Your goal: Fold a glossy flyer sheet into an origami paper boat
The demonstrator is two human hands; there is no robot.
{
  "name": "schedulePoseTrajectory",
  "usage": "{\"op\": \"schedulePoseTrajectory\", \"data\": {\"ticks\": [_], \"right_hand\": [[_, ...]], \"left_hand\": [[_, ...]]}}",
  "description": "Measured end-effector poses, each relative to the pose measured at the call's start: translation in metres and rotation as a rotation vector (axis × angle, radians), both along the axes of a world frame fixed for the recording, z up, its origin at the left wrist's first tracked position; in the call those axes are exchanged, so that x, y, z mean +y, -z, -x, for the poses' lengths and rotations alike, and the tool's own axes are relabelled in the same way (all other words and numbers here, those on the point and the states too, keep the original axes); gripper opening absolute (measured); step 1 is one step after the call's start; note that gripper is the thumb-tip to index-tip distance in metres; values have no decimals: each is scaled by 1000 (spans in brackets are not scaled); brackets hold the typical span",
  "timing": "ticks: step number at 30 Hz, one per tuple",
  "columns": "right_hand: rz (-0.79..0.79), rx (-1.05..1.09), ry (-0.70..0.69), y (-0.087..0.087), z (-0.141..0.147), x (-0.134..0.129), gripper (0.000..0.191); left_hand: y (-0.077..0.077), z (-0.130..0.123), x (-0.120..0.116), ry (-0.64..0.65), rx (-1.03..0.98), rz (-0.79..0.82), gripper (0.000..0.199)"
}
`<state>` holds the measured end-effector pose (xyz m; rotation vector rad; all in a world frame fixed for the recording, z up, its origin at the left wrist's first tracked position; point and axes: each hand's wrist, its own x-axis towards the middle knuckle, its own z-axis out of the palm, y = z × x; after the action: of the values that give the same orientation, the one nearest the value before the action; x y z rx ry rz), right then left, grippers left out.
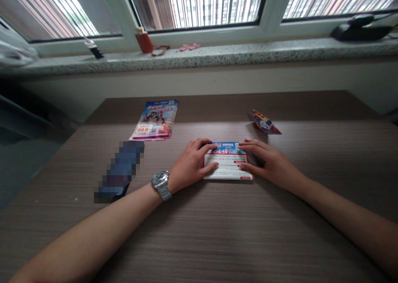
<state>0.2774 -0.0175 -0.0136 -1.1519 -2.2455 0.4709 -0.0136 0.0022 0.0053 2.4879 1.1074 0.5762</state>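
A folded flyer lies in front of me, blue at the top and white with red print below. My left hand, with a metal watch at its wrist, holds the flyer's left side. Its index finger is near the top edge and its thumb rests lower on the white part. On the right side my right hand holds the flyer, fingers over the top right corner and thumb on the face. Beyond that hand stands a small folded paper shape with colourful print.
Several printed flyers lie stacked at the back left of the wooden table. A pixelated dark flat object is near my left forearm. On the stone windowsill are a red-brown item and a black device.
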Motion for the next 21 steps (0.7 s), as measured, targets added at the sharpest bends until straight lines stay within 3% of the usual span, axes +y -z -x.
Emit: {"op": "schedulePoseTrajectory", "data": {"ticks": [21], "right_hand": [[44,0,79,-2,2,7,49]], "left_hand": [[0,-2,2,-33,-32,-17,44]]}}
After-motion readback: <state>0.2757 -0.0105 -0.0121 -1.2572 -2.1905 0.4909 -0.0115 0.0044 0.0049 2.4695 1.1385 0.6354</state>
